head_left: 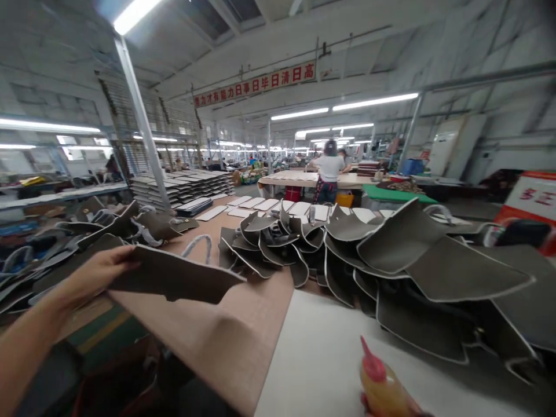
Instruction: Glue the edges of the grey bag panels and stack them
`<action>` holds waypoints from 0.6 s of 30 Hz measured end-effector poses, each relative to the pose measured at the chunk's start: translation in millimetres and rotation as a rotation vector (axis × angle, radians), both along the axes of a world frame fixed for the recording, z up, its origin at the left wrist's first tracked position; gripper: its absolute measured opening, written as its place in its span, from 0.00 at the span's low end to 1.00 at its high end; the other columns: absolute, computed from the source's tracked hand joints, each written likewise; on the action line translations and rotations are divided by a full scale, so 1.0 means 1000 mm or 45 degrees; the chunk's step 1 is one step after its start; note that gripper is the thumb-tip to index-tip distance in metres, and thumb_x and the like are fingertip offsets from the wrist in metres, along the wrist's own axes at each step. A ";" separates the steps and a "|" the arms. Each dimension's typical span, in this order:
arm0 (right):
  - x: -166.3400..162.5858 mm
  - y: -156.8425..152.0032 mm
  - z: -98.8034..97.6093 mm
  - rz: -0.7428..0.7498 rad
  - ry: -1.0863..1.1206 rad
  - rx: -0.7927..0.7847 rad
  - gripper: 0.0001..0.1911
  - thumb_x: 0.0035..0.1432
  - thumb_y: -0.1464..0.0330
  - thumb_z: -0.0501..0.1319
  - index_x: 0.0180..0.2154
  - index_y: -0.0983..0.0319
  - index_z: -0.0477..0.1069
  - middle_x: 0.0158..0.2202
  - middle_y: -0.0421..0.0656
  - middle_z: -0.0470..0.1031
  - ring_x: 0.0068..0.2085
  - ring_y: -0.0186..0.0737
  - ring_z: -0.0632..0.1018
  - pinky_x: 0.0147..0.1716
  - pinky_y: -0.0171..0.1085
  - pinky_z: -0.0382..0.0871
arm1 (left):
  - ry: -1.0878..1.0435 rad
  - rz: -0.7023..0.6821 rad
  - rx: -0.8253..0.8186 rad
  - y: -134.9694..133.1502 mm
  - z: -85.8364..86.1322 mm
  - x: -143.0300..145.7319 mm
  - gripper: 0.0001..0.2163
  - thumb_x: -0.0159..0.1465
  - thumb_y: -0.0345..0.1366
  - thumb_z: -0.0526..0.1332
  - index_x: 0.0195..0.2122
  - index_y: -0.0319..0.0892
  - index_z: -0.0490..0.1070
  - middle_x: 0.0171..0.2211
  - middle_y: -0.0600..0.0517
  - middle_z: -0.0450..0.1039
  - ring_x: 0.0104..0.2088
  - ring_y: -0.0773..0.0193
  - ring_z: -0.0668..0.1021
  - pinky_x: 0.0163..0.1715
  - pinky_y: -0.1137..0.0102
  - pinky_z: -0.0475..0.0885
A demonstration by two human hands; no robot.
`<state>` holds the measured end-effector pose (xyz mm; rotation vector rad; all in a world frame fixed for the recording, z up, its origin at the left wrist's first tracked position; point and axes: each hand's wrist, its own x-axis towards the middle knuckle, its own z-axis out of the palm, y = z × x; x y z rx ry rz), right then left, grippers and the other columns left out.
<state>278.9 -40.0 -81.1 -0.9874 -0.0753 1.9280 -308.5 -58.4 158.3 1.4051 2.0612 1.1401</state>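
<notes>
My left hand (98, 269) is closed on the edge of a dark grey-brown bag panel (178, 277) with pale edges. It holds the panel above the left part of the table. A fuzzy grey loop handle (200, 244) shows just behind it. At the bottom edge, my right hand (364, 402) is mostly cut off, its fingers wrapped round a squeeze bottle (384, 387). The bottle has a red pointed nozzle and amber contents, and its tip points up and away over a white sheet (313, 341).
Overlapping curved bag panels (399, 243) spread along the table's middle and right. Another heap of panels (108, 226) lies at left. Flat pale-topped pieces (264, 204) lie in rows farther back, near a tall stack (182, 188). A person (329, 168) stands at a far table.
</notes>
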 end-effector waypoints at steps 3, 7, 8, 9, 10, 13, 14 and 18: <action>-0.002 0.000 -0.005 0.075 0.153 0.103 0.17 0.39 0.58 0.64 0.34 0.58 0.71 0.23 0.47 0.74 0.25 0.49 0.76 0.17 0.42 0.70 | 0.411 -0.128 -0.033 0.047 0.054 0.043 0.19 0.44 0.37 0.63 0.40 0.41 0.69 0.35 0.61 0.73 0.38 0.62 0.74 0.43 0.66 0.67; -0.003 -0.009 0.005 -0.002 0.186 0.250 0.13 0.44 0.61 0.64 0.30 0.63 0.72 0.24 0.48 0.75 0.26 0.44 0.76 0.19 0.36 0.69 | 1.111 -0.623 -0.046 0.112 0.020 0.183 0.10 0.50 0.29 0.57 0.34 0.37 0.71 0.30 0.55 0.71 0.36 0.62 0.73 0.46 0.63 0.64; -0.004 -0.012 0.009 -0.037 0.183 0.277 0.13 0.44 0.61 0.65 0.31 0.63 0.72 0.25 0.48 0.76 0.27 0.44 0.76 0.20 0.36 0.69 | 1.195 -0.775 -0.034 0.120 -0.005 0.222 0.08 0.50 0.29 0.57 0.31 0.38 0.72 0.29 0.54 0.72 0.37 0.61 0.72 0.48 0.62 0.62; -0.004 -0.015 0.014 -0.074 0.180 0.287 0.13 0.43 0.62 0.66 0.32 0.62 0.72 0.27 0.48 0.76 0.28 0.44 0.76 0.20 0.36 0.69 | 1.244 -0.954 0.000 0.124 -0.032 0.258 0.08 0.50 0.28 0.57 0.31 0.40 0.72 0.29 0.54 0.72 0.37 0.62 0.73 0.52 0.61 0.59; -0.004 -0.018 0.018 -0.102 0.183 0.278 0.14 0.43 0.63 0.66 0.33 0.62 0.72 0.28 0.47 0.76 0.29 0.45 0.76 0.21 0.36 0.69 | 1.251 -1.078 0.094 0.124 -0.061 0.290 0.09 0.51 0.27 0.56 0.33 0.42 0.72 0.31 0.53 0.72 0.39 0.62 0.72 0.55 0.60 0.53; -0.003 -0.023 0.025 -0.164 0.229 0.191 0.14 0.43 0.64 0.67 0.33 0.63 0.72 0.30 0.48 0.77 0.30 0.46 0.76 0.23 0.37 0.70 | 1.278 -1.114 0.403 0.106 -0.134 0.344 0.11 0.57 0.27 0.52 0.39 0.43 0.69 0.43 0.48 0.69 0.48 0.60 0.68 0.56 0.60 0.52; -0.003 -0.024 0.027 -0.187 0.243 0.159 0.13 0.43 0.64 0.66 0.33 0.63 0.72 0.30 0.47 0.77 0.30 0.46 0.76 0.23 0.37 0.70 | 1.280 -1.038 0.449 0.095 -0.151 0.349 0.11 0.59 0.28 0.51 0.39 0.43 0.69 0.44 0.47 0.69 0.49 0.59 0.67 0.54 0.60 0.55; -0.004 -0.024 0.028 -0.255 0.263 0.078 0.12 0.45 0.66 0.65 0.35 0.63 0.71 0.29 0.46 0.76 0.29 0.46 0.76 0.22 0.38 0.69 | 1.194 -0.591 0.491 0.045 -0.185 0.326 0.12 0.60 0.38 0.53 0.44 0.45 0.65 0.45 0.43 0.67 0.48 0.55 0.68 0.49 0.59 0.61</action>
